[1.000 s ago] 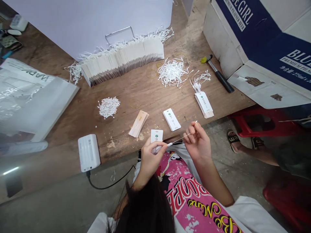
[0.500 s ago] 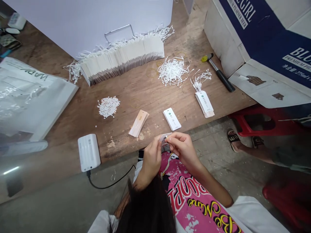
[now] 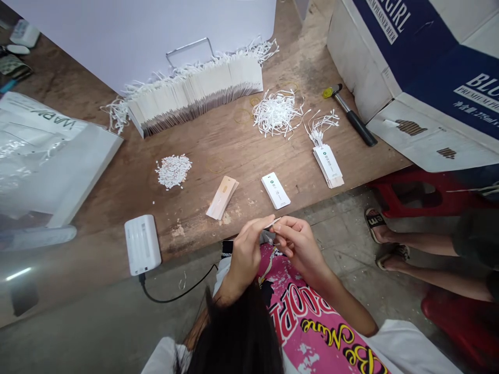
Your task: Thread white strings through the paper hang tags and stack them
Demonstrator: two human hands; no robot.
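Just off the table's front edge, my left hand (image 3: 248,248) is closed on a small card tag (image 3: 272,224), seen nearly edge-on. My right hand (image 3: 298,240) pinches at the tag's right end; whether a string is between its fingers is too small to tell. Beyond the hands lie a stack of white tags (image 3: 276,191) and a stack of beige tags (image 3: 222,198). Farther right is a stack of strung tags (image 3: 328,166), below a pile of white strings (image 3: 276,113). A heap of small white pieces (image 3: 173,171) sits at the left.
A long row of strung tags (image 3: 198,93) stands at the back of the wooden table (image 3: 195,140). A hammer (image 3: 353,117) and beer carton (image 3: 362,67) are right, a power bank (image 3: 142,244) and plastic bag (image 3: 50,150) left. Another person's legs (image 3: 424,244) show beside red stools (image 3: 409,192).
The tag between my hands has tilted from showing its face to nearly edge-on. My right hand has shifted slightly right. More of the other person's legs shows.
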